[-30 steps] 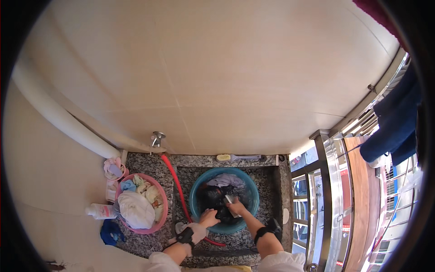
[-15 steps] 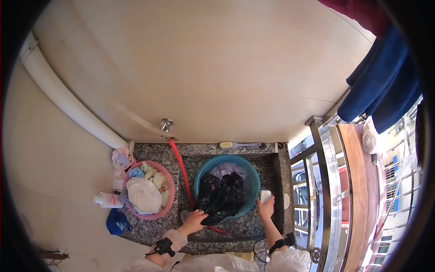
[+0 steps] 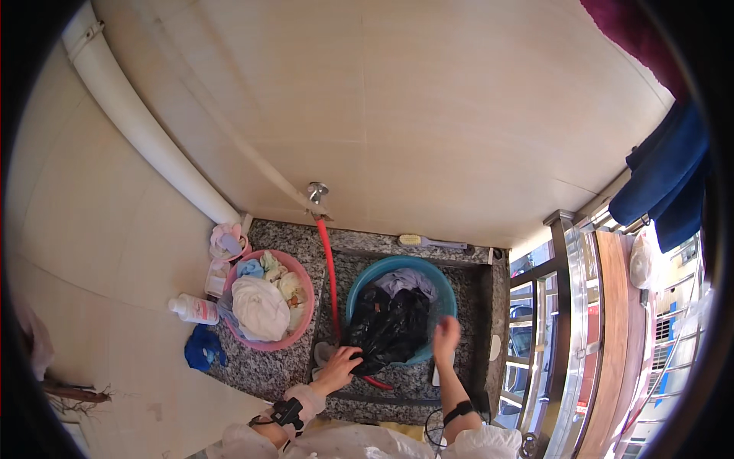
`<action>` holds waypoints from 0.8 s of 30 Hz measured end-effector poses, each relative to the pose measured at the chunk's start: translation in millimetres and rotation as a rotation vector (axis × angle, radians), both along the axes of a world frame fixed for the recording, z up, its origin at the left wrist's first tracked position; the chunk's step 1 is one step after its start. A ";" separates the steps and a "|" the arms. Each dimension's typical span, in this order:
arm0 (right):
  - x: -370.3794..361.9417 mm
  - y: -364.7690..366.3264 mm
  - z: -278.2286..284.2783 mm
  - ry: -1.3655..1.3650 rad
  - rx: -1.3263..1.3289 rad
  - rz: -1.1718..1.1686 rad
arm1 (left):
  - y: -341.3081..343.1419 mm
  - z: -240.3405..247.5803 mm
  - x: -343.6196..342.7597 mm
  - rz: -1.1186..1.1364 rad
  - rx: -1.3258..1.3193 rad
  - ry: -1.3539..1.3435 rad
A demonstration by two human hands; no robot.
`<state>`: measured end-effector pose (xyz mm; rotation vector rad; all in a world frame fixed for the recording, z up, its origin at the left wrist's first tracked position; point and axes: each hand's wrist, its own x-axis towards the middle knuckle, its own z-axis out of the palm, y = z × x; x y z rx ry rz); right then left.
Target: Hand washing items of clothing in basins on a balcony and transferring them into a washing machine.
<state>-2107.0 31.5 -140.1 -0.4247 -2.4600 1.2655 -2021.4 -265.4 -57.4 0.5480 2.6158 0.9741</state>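
Observation:
My left hand (image 3: 336, 372) grips the near left edge of a wet black garment (image 3: 394, 325), its fingers closed on the cloth. The garment hangs over the near rim of a teal basin (image 3: 449, 294) in the stone sink. Behind it in the basin lies a pale lavender cloth (image 3: 405, 282). Above the basin's right rim my right hand (image 3: 446, 340) is smeared by motion, so its grip is unclear. A small white object (image 3: 436, 374) shows beside my right wrist; whether it is held or resting is unclear.
A pink basin (image 3: 309, 306) of light clothes stands left, beside a white bottle (image 3: 193, 309) and a blue cloth (image 3: 205, 348). A red hose (image 3: 330, 275) runs from the tap (image 3: 317, 193) into the sink. A scrub brush (image 3: 430, 242) lies on the back ledge; metal railing (image 3: 569, 306) stands right.
My right hand, earlier holding up a white block, has turned and blurred, and a white object now shows lower by the wrist. My left hand stays on the black garment. The view has shifted.

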 end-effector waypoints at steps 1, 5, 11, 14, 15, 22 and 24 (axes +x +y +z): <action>-25.9 -36.6 22.4 0.077 0.058 0.272 | -4.8 -4.2 4.0 0.025 -0.013 -0.004; -72.7 -120.9 14.1 0.033 0.122 0.752 | 10.9 -8.3 -7.5 -0.151 0.079 0.050; -100.8 -100.0 -5.1 -0.762 0.426 1.235 | -6.9 3.9 -6.1 -0.169 0.066 0.121; -95.5 -84.6 13.5 -0.790 0.450 1.289 | -19.4 6.3 7.2 -0.118 0.062 0.121; -95.2 -78.1 13.8 -0.714 0.496 1.346 | -20.9 9.0 4.5 -0.133 0.051 0.142; -103.1 -49.5 32.3 -0.636 -0.255 0.989 | -14.3 30.3 -20.4 -0.204 0.100 0.206; -105.4 -46.5 49.0 -0.635 -0.470 0.846 | -7.8 48.1 -25.5 -0.121 0.071 0.253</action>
